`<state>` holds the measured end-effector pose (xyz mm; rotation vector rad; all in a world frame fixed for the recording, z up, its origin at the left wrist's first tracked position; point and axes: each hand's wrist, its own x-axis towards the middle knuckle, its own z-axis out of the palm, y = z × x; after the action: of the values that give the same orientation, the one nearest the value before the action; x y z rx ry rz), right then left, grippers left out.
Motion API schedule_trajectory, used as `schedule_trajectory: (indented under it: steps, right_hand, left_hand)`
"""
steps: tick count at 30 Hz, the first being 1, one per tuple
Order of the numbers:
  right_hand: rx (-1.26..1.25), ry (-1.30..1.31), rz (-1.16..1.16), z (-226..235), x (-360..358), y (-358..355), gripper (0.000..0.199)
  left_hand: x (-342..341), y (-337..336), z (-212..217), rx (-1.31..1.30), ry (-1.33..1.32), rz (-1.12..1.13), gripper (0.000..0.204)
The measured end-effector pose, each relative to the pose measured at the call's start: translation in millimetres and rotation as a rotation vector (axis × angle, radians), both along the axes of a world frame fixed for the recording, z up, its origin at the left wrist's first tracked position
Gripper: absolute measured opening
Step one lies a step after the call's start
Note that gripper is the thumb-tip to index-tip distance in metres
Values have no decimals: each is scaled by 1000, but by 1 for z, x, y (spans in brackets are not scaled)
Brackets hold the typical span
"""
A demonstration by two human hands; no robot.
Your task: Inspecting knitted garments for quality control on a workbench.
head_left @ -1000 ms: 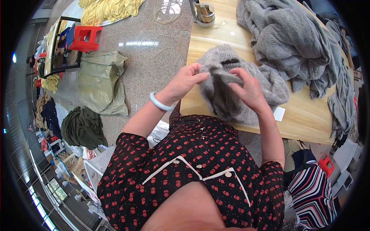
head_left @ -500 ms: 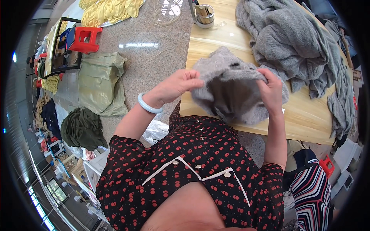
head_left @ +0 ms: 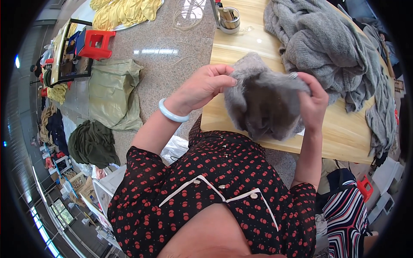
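A fuzzy grey knitted garment [head_left: 275,79] is stretched between my two hands above the near edge of the wooden table [head_left: 340,133]. Its opening gapes toward me and shows a dark inside. My left hand [head_left: 206,84], with a pale bangle on the wrist, pinches the left side of the rim between thumb and fingers. At the right side of the rim, my right hand [head_left: 313,99] is closed on the fabric. The lower part of the garment hangs over the table's edge close to my body.
More grey knitwear [head_left: 322,47] lies heaped on the table's right side. A metal cup of tools [head_left: 229,19] stands at the far left corner. On the floor to the left are a green sack [head_left: 112,94], dark green cloth [head_left: 92,144] and a red stool [head_left: 97,43]. Another person in stripes [head_left: 346,215] is at lower right.
My left hand has moved right and up and now grips the garment's rim. The right hand has shifted slightly right, and the opening is pulled wider and turned more toward me.
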<state>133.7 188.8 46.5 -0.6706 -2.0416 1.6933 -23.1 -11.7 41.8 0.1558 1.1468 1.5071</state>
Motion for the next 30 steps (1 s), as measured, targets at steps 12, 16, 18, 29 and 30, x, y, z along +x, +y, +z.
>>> schedule_trajectory:
  steps: [12,16,18,29,30]
  right_hand:
    - [195,86,349,-8,-42,-40,33]
    - [188,98,356,-16,-46,-39,33]
    - [180,98,366,-19,-47,-39,33]
    - [233,91,304,-46,-54,-48,31]
    - [245,94,315,-48,-55,-50,32]
  left_hand:
    - [-4,13,-15,93,128,-4,12]
    - [-6,12,-15,108,110,17,14]
    - [-6,12,-15,79,232,7,13]
    - [8,8,-22,101,1528,63,12]
    - [10,7,-24,83,1554,82,10]
